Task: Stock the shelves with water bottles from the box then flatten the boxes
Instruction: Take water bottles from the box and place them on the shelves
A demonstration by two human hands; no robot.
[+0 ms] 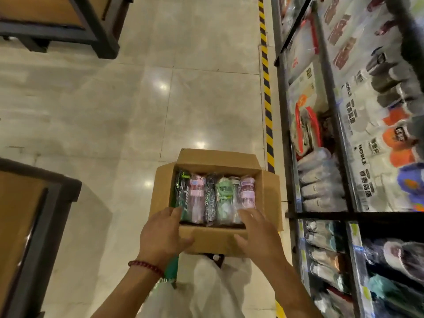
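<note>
**A:** What were the hands doing?

**B:** The left hand (163,232) and right hand (257,235) hovered spread over the near edge of the box (213,241), fingers loosely extended, gripping nothing.

**A:** And the bottles?

**B:** The bottles (214,198) lay wrapped in a row inside the box, flaps open, on the floor (114,111). The shelves (344,157) stood just right of the box.

**A:** Which step?

**B:** Probably the start of stocking: the box looked full. Next came closing fingers round one bottle and lifting it clear.

**A:** Anything unclear?

**B:** Shelf goods were blurred; any lower layer of bottles was hidden; whether fingertips touched cardboard, I couldn't tell.
</note>
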